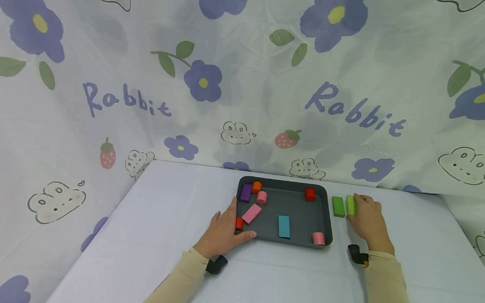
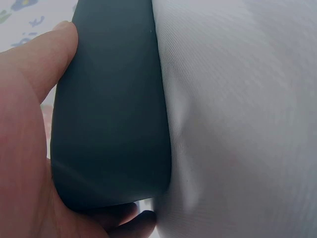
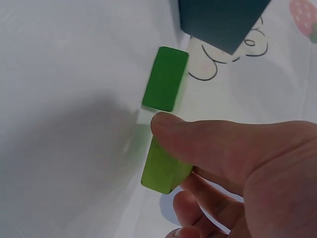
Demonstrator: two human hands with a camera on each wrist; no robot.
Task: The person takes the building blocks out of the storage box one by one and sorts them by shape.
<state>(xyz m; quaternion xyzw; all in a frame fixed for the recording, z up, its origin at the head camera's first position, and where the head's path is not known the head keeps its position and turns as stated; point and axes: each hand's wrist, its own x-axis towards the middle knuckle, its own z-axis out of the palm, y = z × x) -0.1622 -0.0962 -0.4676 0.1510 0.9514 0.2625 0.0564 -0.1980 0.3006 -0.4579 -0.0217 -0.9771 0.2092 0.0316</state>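
My right hand [image 1: 368, 222] pinches a light green rectangular block [image 3: 166, 168] between thumb and fingers, to the right of the tray. Just beside it on the table lies a darker green block [image 3: 167, 78]. My left hand [image 1: 220, 235] holds the front left corner of a dark grey tray [image 1: 299, 242], thumb at the front rim and fingers along the left side. Inside the tray are a purple block [image 1: 246, 193], an orange cylinder [image 1: 256, 187], a pink block [image 1: 251, 213], a blue block [image 1: 284, 227], and several red and pink cylinders.
A white cloth covers the table [image 1: 285, 282]. Behind it hangs a curtain [image 1: 246, 78] printed with flowers, rabbits and lettering. Black wrist devices sit at both wrists, the left one [image 1: 217, 265] near the tray's front left corner.
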